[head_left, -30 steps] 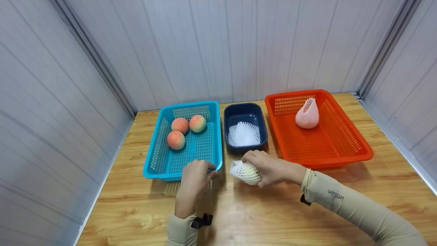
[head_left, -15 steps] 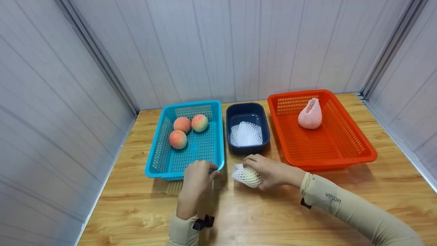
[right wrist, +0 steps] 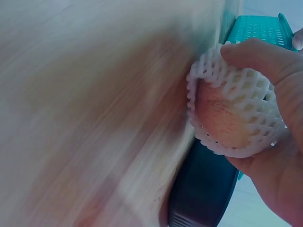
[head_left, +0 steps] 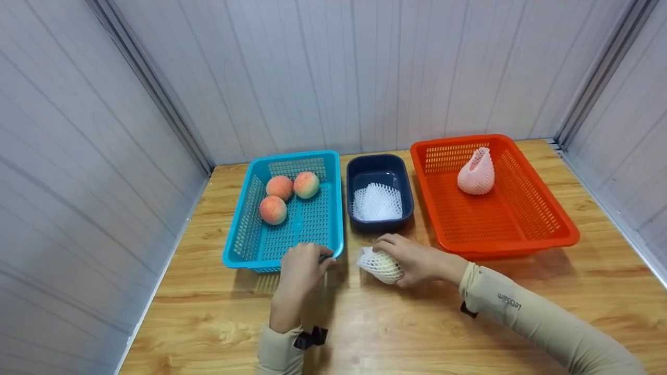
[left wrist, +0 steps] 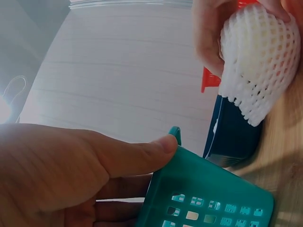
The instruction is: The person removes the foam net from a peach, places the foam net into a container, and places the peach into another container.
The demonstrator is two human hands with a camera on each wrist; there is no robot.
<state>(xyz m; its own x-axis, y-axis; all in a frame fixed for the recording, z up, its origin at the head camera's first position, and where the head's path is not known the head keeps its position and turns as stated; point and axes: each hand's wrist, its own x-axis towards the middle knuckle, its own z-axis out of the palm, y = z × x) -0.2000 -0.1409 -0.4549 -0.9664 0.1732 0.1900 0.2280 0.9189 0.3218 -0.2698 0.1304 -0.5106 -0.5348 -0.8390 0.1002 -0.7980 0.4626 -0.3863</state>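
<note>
My left hand (head_left: 302,266) grips the near right corner of the blue plastic basket (head_left: 341,208), thumb over the rim in the left wrist view. Three peaches (head_left: 273,210) lie in that basket's left and back part. My right hand (head_left: 411,258) holds a peach (right wrist: 222,116) wrapped in a white foam net sleeve (head_left: 379,266), low over the table in front of the navy tub. Through the sleeve's open end the peach's orange skin shows in the right wrist view. The sleeve's other end tapers past the fruit, pointing left toward the blue basket.
Between the baskets stands the navy tub (head_left: 379,227) with white foam net sleeves (head_left: 378,203) inside. At the right is an orange-red basket (head_left: 484,224) holding one item in a pink foam net (head_left: 477,174). Pale panel walls (head_left: 333,73) enclose the wooden table (head_left: 219,323).
The head view has shifted slightly. Both hands keep their holds, the left on the basket corner and the right on the sleeved peach, which has barely moved.
</note>
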